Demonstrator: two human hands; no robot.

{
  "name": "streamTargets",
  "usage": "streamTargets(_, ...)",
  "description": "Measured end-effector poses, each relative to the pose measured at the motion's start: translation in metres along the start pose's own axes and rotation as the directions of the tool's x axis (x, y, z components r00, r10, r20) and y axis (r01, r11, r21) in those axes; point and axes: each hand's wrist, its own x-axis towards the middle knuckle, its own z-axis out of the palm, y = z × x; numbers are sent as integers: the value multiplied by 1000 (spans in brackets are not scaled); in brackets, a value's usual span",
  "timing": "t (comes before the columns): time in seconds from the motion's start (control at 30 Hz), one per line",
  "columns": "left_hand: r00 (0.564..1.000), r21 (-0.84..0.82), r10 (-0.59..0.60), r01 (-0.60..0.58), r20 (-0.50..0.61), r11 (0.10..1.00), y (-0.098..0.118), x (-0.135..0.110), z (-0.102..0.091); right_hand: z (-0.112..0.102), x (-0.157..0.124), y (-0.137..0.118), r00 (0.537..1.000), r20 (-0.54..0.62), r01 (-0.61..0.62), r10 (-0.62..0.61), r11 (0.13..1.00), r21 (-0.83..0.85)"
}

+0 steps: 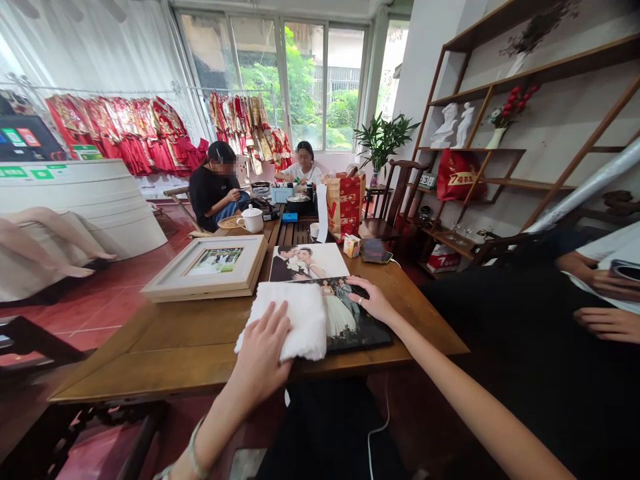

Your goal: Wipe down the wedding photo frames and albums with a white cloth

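Nearest the camera, the left hand (pixel 263 353) was laid flat on a folded white cloth (pixel 297 319), fingers spread and nothing pinched. The cloth was spread over the left part of a dark-edged wedding photo panel (pixel 353 327), which lay at the near edge of the wooden table (pixel 190 343). The right hand (pixel 373 303) was pressed on the panel's far right part, fingers splayed, with nothing grasped.

By judgement, wiping was best done with the cloth held flat under an even palm and the panel braced by the right hand, so that it was not pushed off the table edge.

A wooden picture frame (pixel 210 267) to the left held a wedding print. A red paper bag (pixel 347 207) was stood farther back; its contents could not be seen. A white teapot (pixel 251 219) was lidded.
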Motion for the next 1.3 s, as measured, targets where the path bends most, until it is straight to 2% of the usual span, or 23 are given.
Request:
streamTargets(0.1, 999, 34, -49, 49, 0, 998, 14, -36, -5, 0, 0, 0, 1000, 6, 13, -13, 1000, -9)
streamTargets(0.2, 997, -12, -82, 82, 11, 997, 17, -42, -3, 0, -1, -1, 999, 17, 41, -41, 999, -26)
streamTargets(0.27, 997, -65, -74, 76, 31, 995, 11, -29, -1, -1, -1, -2, 998, 25, 55, -54, 998, -38)
streamTargets(0.37, 993, -94, -64, 74, 103, 993, -3, 5, 0, -2, -1, -2, 996, 51, 71, -69, 997, -40)
streamTargets(0.47, 981, -36, -97, 104, 170, 994, -18, 44, 4, -2, -1, 1, 994, 90, 72, -69, 997, -40)
streamTargets(0.57, 978, 36, -117, 113, 174, 993, -30, 75, 12, -1, 1, 6, 994, 102, 47, -43, 998, -33)
streamTargets(0.67, 973, 69, -151, 141, 175, 988, -35, 93, 18, 1, 3, 12, 995, 94, 33, -30, 999, -29)
streamTargets(0.73, 967, 76, -170, 159, 187, 984, -34, 95, 18, 2, 3, 14, 996, 84, 34, -31, 999, -31)
streamTargets(0.87, 964, 67, -153, 142, 218, 988, -23, 76, 8, 3, 3, 15, 997, 77, 23, -20, 999, -36)
streamTargets(1.0, 960, 54, -129, 120, 248, 991, -5, 29, -5, 3, 3, 17, 998, 61, 10, -8, 999, -43)
streamTargets(1.13, 962, 39, -123, 117, 242, 992, 17, -17, -10, 4, 4, 18, 998, 59, -3, 5, 999, -42)
streamTargets(1.23, 964, 36, -126, 121, 235, 992, 24, -28, -10, 4, 4, 19, 998, 66, -7, 10, 999, -40)
streamTargets(1.3, 963, 42, -144, 138, 228, 990, 21, -19, -9, 4, 5, 18, 997, 72, 0, 2, 999, -37)
